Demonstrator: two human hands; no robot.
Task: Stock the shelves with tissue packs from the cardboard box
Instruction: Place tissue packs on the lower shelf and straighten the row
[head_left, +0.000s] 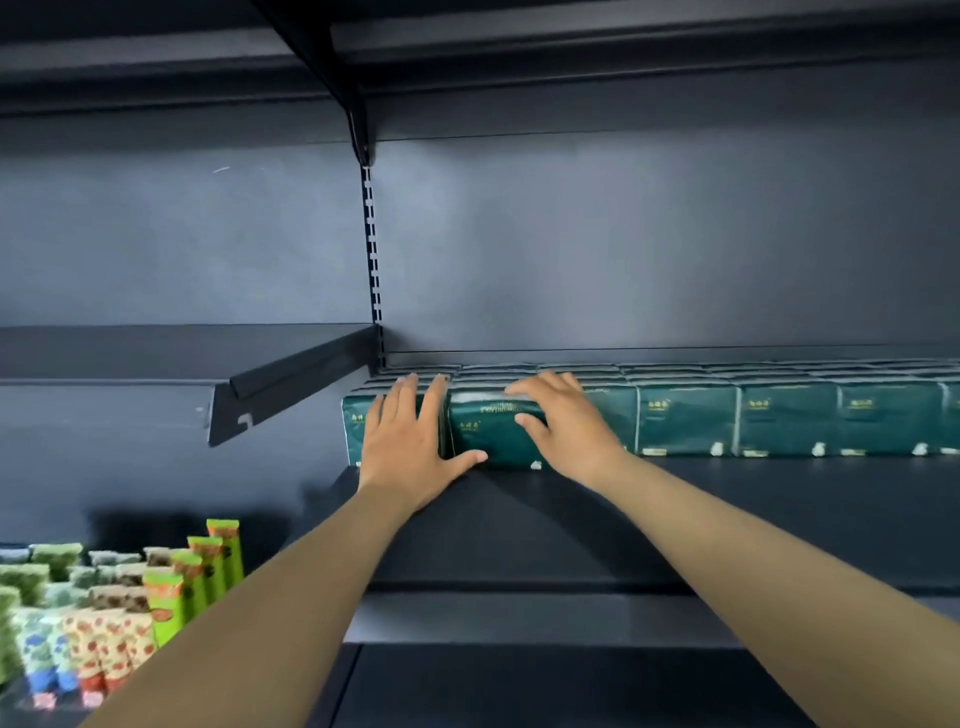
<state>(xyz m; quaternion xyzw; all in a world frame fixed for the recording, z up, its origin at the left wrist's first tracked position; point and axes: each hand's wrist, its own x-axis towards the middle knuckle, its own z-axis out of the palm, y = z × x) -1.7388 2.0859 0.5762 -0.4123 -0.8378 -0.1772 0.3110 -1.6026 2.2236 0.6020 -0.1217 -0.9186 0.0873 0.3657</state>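
At the near left, on a lower level, stand colourful snack packets in green, orange, red and blue wrappers, packed in rows with the tall green ones at their right edge. Above and to their right a dark shelf bracket juts out at an angle from the slotted upright that runs down the dark back panel. Right of the bracket begins the dark shelf, along whose far part a row of dark green tissue packs stands on edge, front faces toward the camera, reaching to the right edge of view, with more rows behind. The left hand lies flat against the front of the leftmost pack, fingers straight and slightly spread with the tips reaching over its top edge, thumb stretched out to the right across the foot of the next pack; it presses and grasps nothing. That second pack sits a little forward of the row, touching its neighbours on both sides. The right hand rests on the upper right part of it, fingers gently bent over the top edge and thumb laid on the front face, in a loose hold. Both bare forearms reach in from the near bottom.
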